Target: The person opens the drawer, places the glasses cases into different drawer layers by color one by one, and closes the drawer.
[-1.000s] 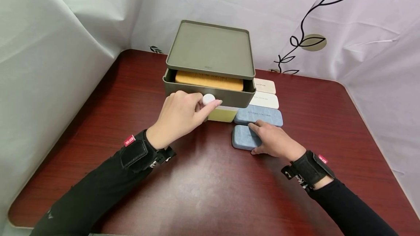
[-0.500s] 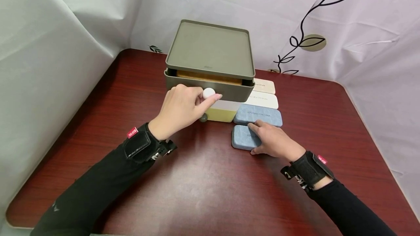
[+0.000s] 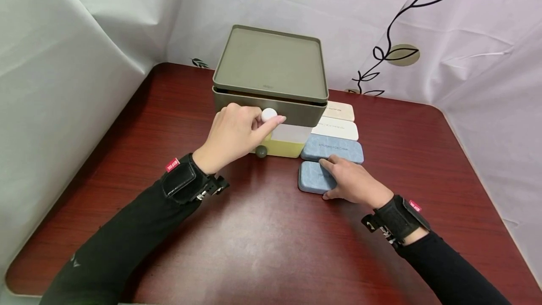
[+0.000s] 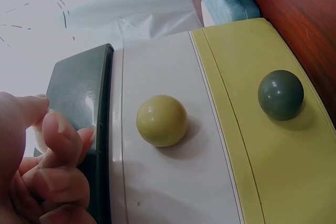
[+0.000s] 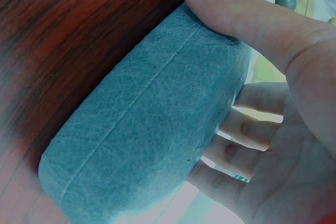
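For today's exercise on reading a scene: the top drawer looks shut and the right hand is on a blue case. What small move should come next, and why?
Probably the left hand should let go of the white knob: the olive top drawer sits flush under the lid, so nothing seems left to push. The right hand already grips the nearest blue case, ready to lift.

head view overhead, wrist views close-up
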{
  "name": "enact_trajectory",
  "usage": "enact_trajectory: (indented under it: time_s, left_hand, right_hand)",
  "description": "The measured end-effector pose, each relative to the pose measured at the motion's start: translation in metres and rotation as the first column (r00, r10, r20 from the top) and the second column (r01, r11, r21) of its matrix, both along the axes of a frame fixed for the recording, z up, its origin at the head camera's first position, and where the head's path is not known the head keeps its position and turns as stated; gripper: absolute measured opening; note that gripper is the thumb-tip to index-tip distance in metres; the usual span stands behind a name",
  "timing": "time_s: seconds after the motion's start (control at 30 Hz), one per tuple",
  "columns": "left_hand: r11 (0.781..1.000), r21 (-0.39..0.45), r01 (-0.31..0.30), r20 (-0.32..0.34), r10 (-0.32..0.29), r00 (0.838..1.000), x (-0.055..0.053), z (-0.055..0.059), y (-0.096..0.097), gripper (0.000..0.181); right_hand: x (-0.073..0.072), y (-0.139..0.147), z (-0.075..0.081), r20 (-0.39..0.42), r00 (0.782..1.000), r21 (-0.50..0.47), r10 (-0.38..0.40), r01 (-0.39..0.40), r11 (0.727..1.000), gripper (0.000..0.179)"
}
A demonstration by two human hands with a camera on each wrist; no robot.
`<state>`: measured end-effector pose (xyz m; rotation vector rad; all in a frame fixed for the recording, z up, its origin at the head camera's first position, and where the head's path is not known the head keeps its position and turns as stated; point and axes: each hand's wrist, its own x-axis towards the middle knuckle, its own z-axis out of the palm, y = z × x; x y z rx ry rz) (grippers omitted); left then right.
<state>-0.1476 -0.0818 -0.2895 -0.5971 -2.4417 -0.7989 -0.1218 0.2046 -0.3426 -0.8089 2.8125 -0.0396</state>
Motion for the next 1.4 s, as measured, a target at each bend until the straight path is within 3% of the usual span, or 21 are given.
enact_trajectory:
  time_s: [0.37, 0.67, 1.0, 1.23, 1.4]
  left_hand:
    - [1.000, -0.002, -0.024, 0.068, 0.024, 0.997, -0.007, 0.003, 0.001, 0.056]
    - [1.000, -0.007, -0.026, 0.057, 0.026, 0.998, -0.010, 0.003, 0.002, 0.056]
    - [0.996, -0.031, -0.079, 0.078, 0.081, 0.994, -0.005, 0.001, 0.000, 0.051]
    - [0.994, -0.066, -0.090, 0.054, 0.094, 0.994, -0.002, -0.005, -0.003, 0.055]
    - [0.989, -0.115, -0.096, 0.100, 0.108, 0.989, 0.000, -0.014, -0.006, 0.058]
  right_hand:
    - [-0.001, 0.000, 0.000, 0.006, 1.000, 0.005, 0.001, -0.002, 1.000, 0.081]
    - [-0.001, 0.001, 0.002, 0.008, 1.000, 0.003, 0.000, 0.000, 1.000, 0.082]
    - [0.000, 0.000, 0.001, 0.015, 1.000, -0.002, 0.003, -0.003, 1.000, 0.083]
    - [0.000, 0.000, 0.001, 0.011, 1.000, -0.004, 0.005, -0.005, 1.000, 0.083]
    - [0.000, 0.000, 0.002, 0.013, 1.000, -0.003, 0.003, -0.003, 1.000, 0.082]
